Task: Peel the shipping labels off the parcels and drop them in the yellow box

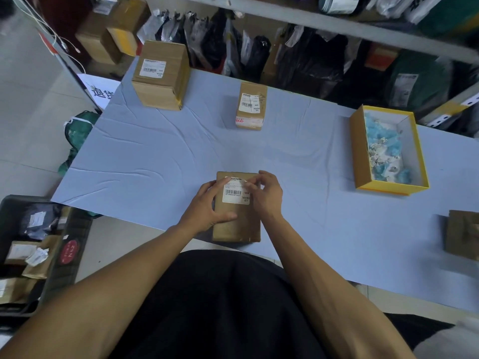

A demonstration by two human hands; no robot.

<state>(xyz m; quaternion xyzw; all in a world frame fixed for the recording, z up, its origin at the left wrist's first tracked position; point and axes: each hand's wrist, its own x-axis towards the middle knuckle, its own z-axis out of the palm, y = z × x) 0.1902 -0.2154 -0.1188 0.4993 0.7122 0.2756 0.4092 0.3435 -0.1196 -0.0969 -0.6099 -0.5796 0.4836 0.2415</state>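
Right now both our forearms reach forward from the lower edge of the view and meet over a small brown parcel [236, 221] lying flat at the near edge of the table [145, 151]. Our left hand [207, 207] lies along the parcel's left side, thumb resting across its top face and fingers wrapped round the edge, gripping it steady. Our right hand [267, 195] comes in from the right, wrist bent a little inward, its fingers curled at the top edge of the white shipping label [236, 194] stuck on the parcel's upper half. That top edge looks lifted and creased under the fingertips, which pinch it; the rest of the label lies flat, barcode showing.

Beyond our hands, toward the far side of the table, a second small parcel [251, 106] stands with its label facing us, and a larger parcel [160, 76] sits at the far left corner, also labelled. The yellow box [361, 151] lies open well to the right of our right hand, with crumpled blue and white scraps inside. Another brown parcel [462, 234] is cut off at the right edge. A dark crate [67, 255] of packages sits on the floor to our left.
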